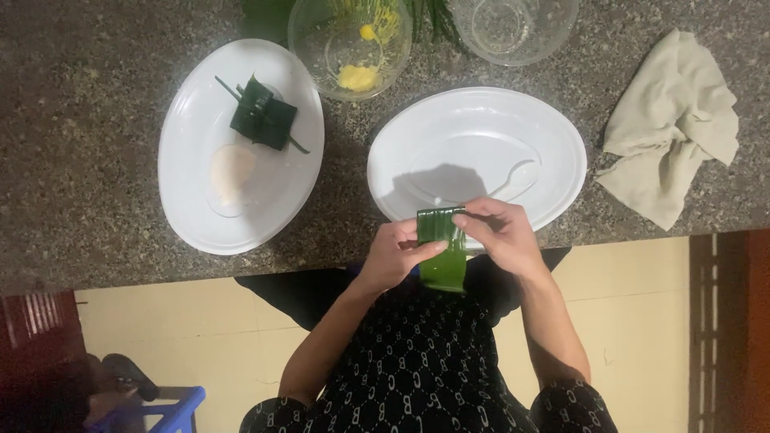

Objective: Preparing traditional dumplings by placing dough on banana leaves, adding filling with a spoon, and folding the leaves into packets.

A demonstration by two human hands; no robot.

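Both my hands hold a green leaf strip (443, 252) just in front of the counter edge. My left hand (395, 255) pinches its left side with the thumb across the front. My right hand (501, 236) grips its upper right part, where the leaf is folded over. Its lower end hangs down over my lap. Behind it lies a white oval plate (489, 128) with a white spoon (513, 180) on it. A second white plate (192, 144) at the left carries a folded dark green leaf parcel (263, 116) and a pale lump (231, 168).
A clear bowl (317, 48) with yellow filling (357, 77) stands at the back, next to an empty clear bowl (513, 28). A crumpled beige cloth (674, 128) lies on the speckled stone counter (88, 160) at right. A blue stool (172, 405) stands on the floor at lower left.
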